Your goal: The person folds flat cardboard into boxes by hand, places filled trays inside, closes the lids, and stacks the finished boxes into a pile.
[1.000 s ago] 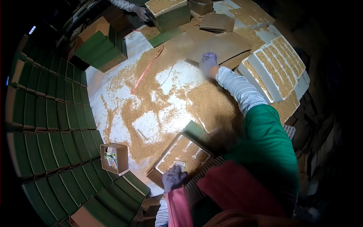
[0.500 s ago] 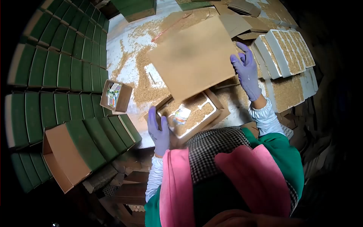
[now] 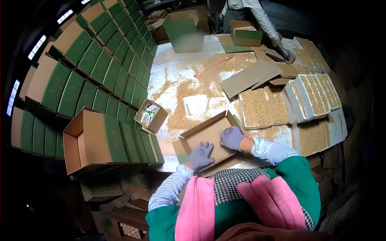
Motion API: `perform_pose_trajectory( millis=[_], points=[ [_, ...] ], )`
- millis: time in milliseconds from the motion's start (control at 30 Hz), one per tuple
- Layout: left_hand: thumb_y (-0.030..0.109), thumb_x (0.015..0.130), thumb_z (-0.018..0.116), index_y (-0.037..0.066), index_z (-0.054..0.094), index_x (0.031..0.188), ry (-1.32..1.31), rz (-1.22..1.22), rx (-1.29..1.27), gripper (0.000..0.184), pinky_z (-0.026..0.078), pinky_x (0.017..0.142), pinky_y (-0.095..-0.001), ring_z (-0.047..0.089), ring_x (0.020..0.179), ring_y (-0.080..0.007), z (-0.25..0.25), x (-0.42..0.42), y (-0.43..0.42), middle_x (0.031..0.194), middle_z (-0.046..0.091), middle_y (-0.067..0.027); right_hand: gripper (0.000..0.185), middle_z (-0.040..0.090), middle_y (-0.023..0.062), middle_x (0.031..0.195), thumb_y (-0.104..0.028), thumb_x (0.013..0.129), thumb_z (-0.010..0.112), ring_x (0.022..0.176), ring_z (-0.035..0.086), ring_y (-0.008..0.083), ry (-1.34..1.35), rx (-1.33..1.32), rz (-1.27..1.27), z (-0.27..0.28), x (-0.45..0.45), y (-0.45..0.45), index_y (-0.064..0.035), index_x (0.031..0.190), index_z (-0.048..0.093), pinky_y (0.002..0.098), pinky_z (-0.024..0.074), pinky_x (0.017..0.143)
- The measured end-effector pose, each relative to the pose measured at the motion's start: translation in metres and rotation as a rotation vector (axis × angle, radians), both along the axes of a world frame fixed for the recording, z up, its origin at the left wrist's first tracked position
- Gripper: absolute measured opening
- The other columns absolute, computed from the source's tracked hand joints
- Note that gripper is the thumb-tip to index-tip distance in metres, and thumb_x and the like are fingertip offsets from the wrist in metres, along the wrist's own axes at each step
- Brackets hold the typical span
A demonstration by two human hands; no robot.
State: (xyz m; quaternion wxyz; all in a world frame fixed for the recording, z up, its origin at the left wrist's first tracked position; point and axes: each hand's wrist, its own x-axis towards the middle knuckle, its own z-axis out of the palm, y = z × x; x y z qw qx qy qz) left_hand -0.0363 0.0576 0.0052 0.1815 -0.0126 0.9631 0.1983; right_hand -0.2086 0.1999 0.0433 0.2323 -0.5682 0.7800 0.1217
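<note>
Your open carton point(image 3: 204, 125) sits at the near edge of the white table point(image 3: 161, 64), a flat cardboard sheet point(image 3: 210, 139) inside it. Your left hand point(image 3: 201, 156) lies on the sheet's near side, fingers spread; your right hand point(image 3: 232, 137) is at its right end with fingers bent, and I cannot tell whether they grip anything. Left of the carton stands a small box of packets point(image 3: 163, 119); farther right, sawdust-filled white trays point(image 3: 307, 108).
</note>
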Motion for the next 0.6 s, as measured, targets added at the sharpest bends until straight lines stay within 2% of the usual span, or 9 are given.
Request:
perform_pose_trajectory(
  millis=[133,167,200,267,300,367,400,500,600],
  points=[
    [0.018,0.088,0.060,0.004,0.056,0.130,0.394,0.345,0.274,0.045,0.042,0.104,-0.0428,0.054,0.120,-0.0349,0.046,0.005,-0.008,0.128,0.059,-0.0174,0.066,0.058,0.0240,0.126,-0.042,0.084,0.061,0.117,0.059,0.0342,-0.166,-0.183,-0.082,-0.033,0.003,-0.001,-0.0126,0.141,0.049,0.0453,0.0470,0.096],
    [0.009,0.090,0.054,0.003,0.061,0.123,0.716,0.368,0.149,0.034,0.043,0.102,-0.0431,0.056,0.113,-0.0382,0.057,0.009,-0.012,0.119,0.064,-0.0182,0.066,0.056,0.0246,0.129,-0.045,0.083,0.062,0.119,0.057,0.0346,-0.174,-0.169,-0.075,-0.031,-0.007,-0.004,-0.0149,0.141,0.050,0.0459,0.0466,0.096],
    [0.010,0.091,0.055,0.004,0.057,0.129,0.781,0.488,0.110,0.038,0.041,0.105,-0.0414,0.054,0.121,-0.0344,0.050,0.023,-0.024,0.127,0.060,-0.0176,0.067,0.060,0.0225,0.117,-0.046,0.085,0.061,0.114,0.059,0.0351,-0.279,-0.166,-0.036,-0.029,-0.016,0.001,-0.0128,0.143,0.048,0.0453,0.0468,0.097],
    [0.017,0.094,0.055,0.001,0.047,0.138,0.770,0.840,0.503,0.047,0.046,0.094,-0.0370,0.059,0.112,-0.0246,0.007,0.055,-0.043,0.126,0.061,-0.0127,0.061,0.061,0.0222,0.113,-0.045,0.089,0.059,0.113,0.059,0.0364,-0.434,-0.498,-0.265,0.021,-0.026,0.028,-0.0118,0.140,0.050,0.0432,0.0454,0.099],
    [0.020,0.096,0.055,0.001,0.041,0.142,0.490,0.876,0.784,0.052,0.045,0.095,-0.0350,0.058,0.113,-0.0227,-0.023,0.070,-0.053,0.127,0.061,-0.0107,0.062,0.063,0.0210,0.107,-0.047,0.089,0.059,0.105,0.062,0.0347,-0.367,-0.622,-0.459,0.044,-0.033,0.041,-0.0103,0.139,0.051,0.0430,0.0468,0.095],
    [0.028,0.094,0.059,-0.001,0.037,0.144,0.252,0.917,0.928,0.061,0.045,0.095,-0.0325,0.058,0.112,-0.0235,-0.030,0.061,-0.040,0.126,0.060,-0.0111,0.066,0.061,0.0209,0.106,-0.050,0.089,0.061,0.100,0.062,0.0341,-0.244,-0.495,-0.562,0.030,-0.066,0.063,-0.0067,0.139,0.051,0.0418,0.0464,0.095],
    [0.032,0.094,0.061,-0.001,0.034,0.145,0.128,0.937,0.983,0.066,0.045,0.095,-0.0313,0.058,0.112,-0.0240,-0.032,0.056,-0.033,0.125,0.059,-0.0112,0.068,0.060,0.0215,0.109,-0.049,0.088,0.062,0.102,0.061,0.0348,-0.337,-0.482,-0.419,0.007,-0.061,0.056,-0.0060,0.139,0.051,0.0416,0.0456,0.096],
    [0.047,0.078,0.078,-0.007,0.036,0.141,0.115,1.141,0.853,0.093,0.046,0.099,-0.0351,0.057,0.118,-0.0304,-0.023,0.019,-0.007,0.126,0.059,-0.0192,0.073,0.051,0.0247,0.126,-0.049,0.084,0.068,0.117,0.052,0.0381,-0.426,-0.339,-0.011,-0.069,-0.043,0.038,-0.0060,0.141,0.049,0.0403,0.0412,0.103],
    [0.052,0.070,0.083,-0.009,0.038,0.140,0.232,1.225,0.632,0.104,0.046,0.101,-0.0385,0.057,0.120,-0.0341,-0.012,0.018,0.005,0.127,0.059,-0.0228,0.082,0.050,0.0249,0.127,-0.055,0.081,0.069,0.119,0.050,0.0385,-0.449,-0.461,-0.224,-0.066,-0.053,0.035,-0.0070,0.144,0.046,0.0401,0.0395,0.104]
  ],
)
